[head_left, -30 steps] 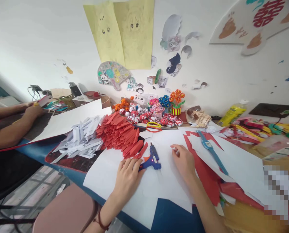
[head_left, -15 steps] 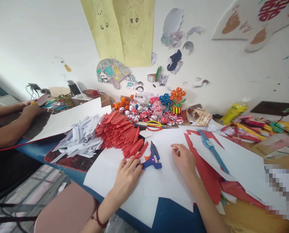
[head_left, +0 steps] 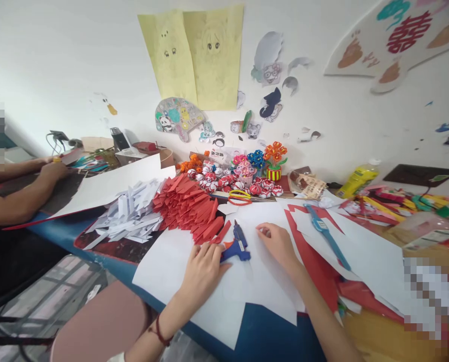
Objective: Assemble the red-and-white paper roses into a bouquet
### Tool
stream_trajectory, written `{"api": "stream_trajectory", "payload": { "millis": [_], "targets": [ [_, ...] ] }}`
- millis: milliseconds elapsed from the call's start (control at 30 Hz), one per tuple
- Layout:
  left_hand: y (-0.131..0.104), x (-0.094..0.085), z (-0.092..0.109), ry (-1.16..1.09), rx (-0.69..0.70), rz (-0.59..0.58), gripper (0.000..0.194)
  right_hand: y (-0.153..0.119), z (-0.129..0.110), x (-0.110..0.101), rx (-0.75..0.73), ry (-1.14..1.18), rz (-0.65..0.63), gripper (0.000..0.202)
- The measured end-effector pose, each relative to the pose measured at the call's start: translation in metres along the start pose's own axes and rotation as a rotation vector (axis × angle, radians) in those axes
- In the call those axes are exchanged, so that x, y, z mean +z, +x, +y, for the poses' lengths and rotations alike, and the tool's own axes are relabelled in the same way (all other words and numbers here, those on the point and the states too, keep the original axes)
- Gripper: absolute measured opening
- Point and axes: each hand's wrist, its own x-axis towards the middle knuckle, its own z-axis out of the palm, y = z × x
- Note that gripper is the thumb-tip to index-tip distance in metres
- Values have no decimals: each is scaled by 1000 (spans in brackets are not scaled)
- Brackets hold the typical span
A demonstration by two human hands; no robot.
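A blue glue gun (head_left: 240, 243) lies on white paper (head_left: 262, 281), its nozzle pointing toward the wall. My left hand (head_left: 205, 264) rests at its handle end, fingers bent over the paper near the red pile; whether the fingers grip the handle is hidden. To the right of the glue gun, my right hand (head_left: 279, 245) hovers over the paper with fingers curled and the thumb and index fingertips close together; anything between them is too small to tell. Folded red paper strips (head_left: 187, 206) are heaped beyond my left hand, beside a pile of white strips (head_left: 132, 211).
Yellow and red scissors (head_left: 240, 196) lie before red-and-white paper balls (head_left: 220, 178) and craft flowers (head_left: 275, 153). On the right are a blue watch-like strap (head_left: 326, 229), a yellow bottle (head_left: 356, 180) and coloured scraps. Another person's arms (head_left: 28, 193) are at the far left.
My left hand has moved slightly forward and right along the glue gun's handle. My right hand has shifted a little left, toward the glue gun. The camera view has tilted slightly.
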Motion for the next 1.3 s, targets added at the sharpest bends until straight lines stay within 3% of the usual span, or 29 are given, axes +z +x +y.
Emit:
{"api": "stream_trajectory", "payload": {
  "millis": [67,233,433,533,767,900,1100,1200,1300],
  "targets": [
    [3,6,2,2,5,-17,36,7,-6,-1,5,-34,-71,18],
    [4,18,0,-20,54,41,22,30,-13,3,36,-45,-149,16],
    [0,12,-2,-124,32,156,24,49,-12,14,85,-27,-182,18],
    [0,9,-5,-218,-23,156,23,51,-15,13,74,3,-231,15],
    [0,7,-13,-429,-133,125,21,37,-16,-4,73,103,-372,35],
    [-2,10,-14,-566,-230,96,21,27,-14,-4,53,67,-328,34],
    [0,3,-22,-917,-513,63,33,23,-14,4,103,-31,-221,21],
    [2,-5,-27,-1029,-515,31,36,22,-15,6,137,-31,-185,22],
    [1,-6,-30,-829,-425,70,31,21,-15,7,148,-61,-146,25]
  ]
}}
